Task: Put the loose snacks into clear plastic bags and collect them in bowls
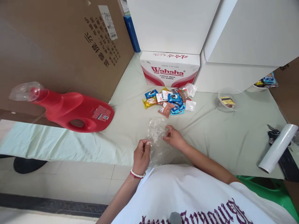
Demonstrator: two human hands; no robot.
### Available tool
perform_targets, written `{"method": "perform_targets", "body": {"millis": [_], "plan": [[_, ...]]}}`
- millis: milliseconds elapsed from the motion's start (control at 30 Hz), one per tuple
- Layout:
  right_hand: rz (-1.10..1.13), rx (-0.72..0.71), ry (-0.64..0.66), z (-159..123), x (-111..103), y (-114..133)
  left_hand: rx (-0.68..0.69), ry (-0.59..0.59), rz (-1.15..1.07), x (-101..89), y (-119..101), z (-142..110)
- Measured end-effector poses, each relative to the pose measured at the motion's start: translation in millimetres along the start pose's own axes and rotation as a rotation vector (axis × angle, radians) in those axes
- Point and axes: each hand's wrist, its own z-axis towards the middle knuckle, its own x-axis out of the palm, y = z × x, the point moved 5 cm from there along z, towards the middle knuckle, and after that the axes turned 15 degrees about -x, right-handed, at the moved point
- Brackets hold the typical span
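A clear, crinkled plastic bag (157,132) lies between my hands at the table's front edge, its lower part against my shirt. My left hand (141,155), with a bracelet at the wrist, pinches the bag's left side. On the other side, my right hand (173,137) has its thumb and fingers curled at the bag's right edge, closed on the thin film. Just beyond the bag sits a pile of small wrapped snacks (165,109) in blue, yellow, brown and white packets, with crumpled clear wrappers (191,105) at its right.
Behind the snacks stands a Wahaha water carton (170,70) against white boxes (175,25). A red jug (77,112) and a big cardboard box (58,46) are at left. To the right are a clear tub (225,102), a plastic film roll (277,149) and keys (273,130).
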Motion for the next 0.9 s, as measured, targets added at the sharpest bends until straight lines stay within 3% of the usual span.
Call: {"method": "perform_targets", "body": {"millis": [67,133,267,400,467,567,633,733,833,900], "plan": [[0.055,-0.048,-0.023,4.2,6.4,-2.6,0.017,-0.049,-0.094,-2.6,-6.6,0.1],[0.162,-0.083,-0.104,-0.2,-6.0,-4.8,0.015,-0.122,-0.237,-11.3,-6.9,3.2],[0.213,-0.101,-0.35,-22.9,-65.4,-8.3,-0.121,-0.239,-0.383,-27.6,16.8,17.6],[0.125,-0.057,-0.479,-47.7,-112.4,-15.7,-0.34,-0.139,-0.26,-32.2,48.3,28.8],[0.088,-0.053,-0.508,-58.2,-124.0,-19.8,-0.256,-0.191,-0.096,-43.0,43.0,29.6],[0.051,-0.081,-0.527,-66.8,-130.9,-21.2,0.092,-0.3,0.134,-52.9,3.3,28.0],[0.036,-0.101,-0.52,-66.3,-131.2,-17.7,0.299,-0.199,0.241,-36.2,-26.9,29.7],[0.024,-0.128,-0.481,-59.7,-129.7,-6.9,0.487,0.059,0.408,18.0,-56.5,37.6],[0.001,-0.127,-0.458,-55.8,-132.5,2.4,0.457,0.266,0.509,70.2,-62.0,51.0],[-0.017,-0.108,-0.457,-57.8,-138.2,3.4,0.383,0.384,0.43,88.0,-59.8,57.0]]}}
